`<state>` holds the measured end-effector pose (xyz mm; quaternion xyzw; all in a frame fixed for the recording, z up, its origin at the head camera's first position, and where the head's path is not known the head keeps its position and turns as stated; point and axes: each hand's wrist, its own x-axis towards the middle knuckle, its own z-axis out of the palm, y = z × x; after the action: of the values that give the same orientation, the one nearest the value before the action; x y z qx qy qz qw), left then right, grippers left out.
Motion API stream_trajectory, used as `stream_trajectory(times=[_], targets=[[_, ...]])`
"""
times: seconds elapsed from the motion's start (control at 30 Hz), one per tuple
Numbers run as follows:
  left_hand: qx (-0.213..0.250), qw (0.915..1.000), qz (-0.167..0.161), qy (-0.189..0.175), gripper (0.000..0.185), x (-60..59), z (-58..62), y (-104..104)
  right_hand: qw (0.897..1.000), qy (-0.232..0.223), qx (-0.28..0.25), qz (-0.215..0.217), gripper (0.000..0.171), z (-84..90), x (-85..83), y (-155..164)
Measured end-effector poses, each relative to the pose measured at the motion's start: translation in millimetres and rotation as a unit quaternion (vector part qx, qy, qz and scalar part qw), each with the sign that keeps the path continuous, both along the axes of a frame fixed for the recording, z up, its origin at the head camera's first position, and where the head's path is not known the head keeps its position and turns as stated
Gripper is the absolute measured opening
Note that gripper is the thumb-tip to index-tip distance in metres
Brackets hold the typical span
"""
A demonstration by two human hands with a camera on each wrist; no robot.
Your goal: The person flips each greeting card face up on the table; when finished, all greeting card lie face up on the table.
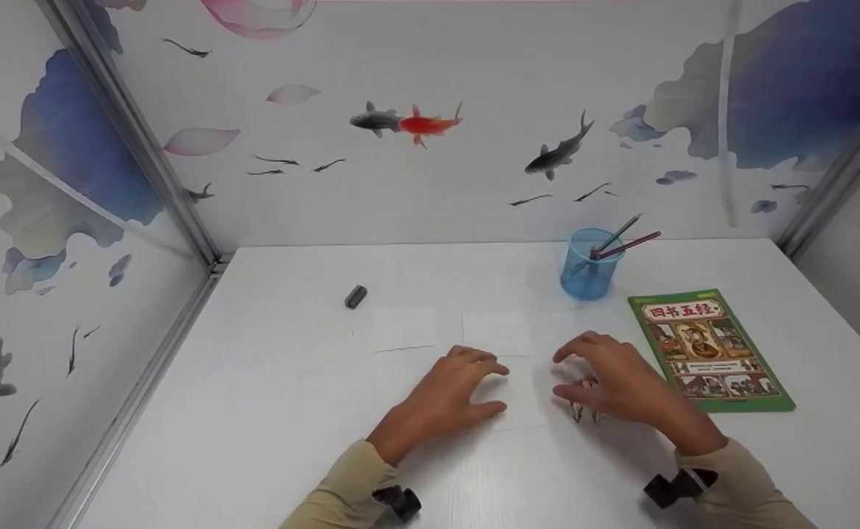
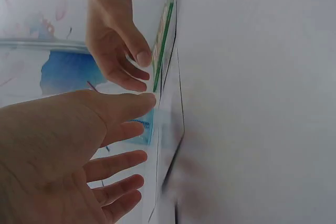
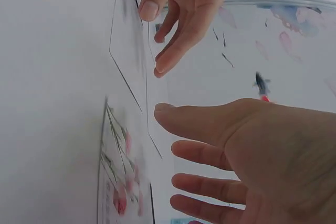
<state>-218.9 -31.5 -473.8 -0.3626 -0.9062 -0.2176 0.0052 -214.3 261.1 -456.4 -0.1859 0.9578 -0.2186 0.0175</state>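
Note:
Both hands hover low over the white table with relaxed, slightly spread fingers. My left hand (image 1: 498,388) (image 2: 143,114) rests its fingertips on a plain white card (image 1: 521,400) (image 2: 176,129). Just to its right, my right hand (image 1: 560,375) (image 3: 169,129) hangs over a card printed with pink flowers (image 1: 584,413) (image 3: 119,174), which it partly hides. I cannot tell whether it touches that card. Neither hand grips anything. Two more blank white cards (image 1: 404,328) (image 1: 496,332) lie just beyond the hands.
A green picture book (image 1: 709,349) lies to the right of my right hand. A blue cup (image 1: 590,264) with pencils stands behind it. A small grey eraser (image 1: 355,296) sits at the back left. Patterned walls close in three sides.

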Motion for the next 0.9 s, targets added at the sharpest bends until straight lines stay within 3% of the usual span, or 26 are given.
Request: stream_trajectory(times=[0.17,0.37,0.47,0.67,0.9], targets=[[-0.022,0.9988,0.015,-0.041,0.061,-0.5,0.2,-25,0.998,-0.041,-0.004,0.052,0.053,-4.6,-6.1,-31],[-0.048,0.9959,0.023,-0.074,0.085,-0.1,1.7,-35,0.994,-0.066,0.007,0.088,0.076,-7.4,-7.2,-50],[-0.05,0.9949,0.028,-0.083,0.085,1.2,2.5,-37,0.993,-0.064,0.012,0.096,0.081,-8.8,-5.6,-51],[-0.037,0.9941,0.023,-0.1,0.082,3.1,2.7,-37,0.994,-0.079,-0.004,0.081,0.074,-10.2,-4.8,-49],[-0.013,0.9975,0.005,-0.069,0.071,2.6,2.8,-34,0.996,-0.068,-0.001,0.062,0.087,-11.4,-5.9,-48]])
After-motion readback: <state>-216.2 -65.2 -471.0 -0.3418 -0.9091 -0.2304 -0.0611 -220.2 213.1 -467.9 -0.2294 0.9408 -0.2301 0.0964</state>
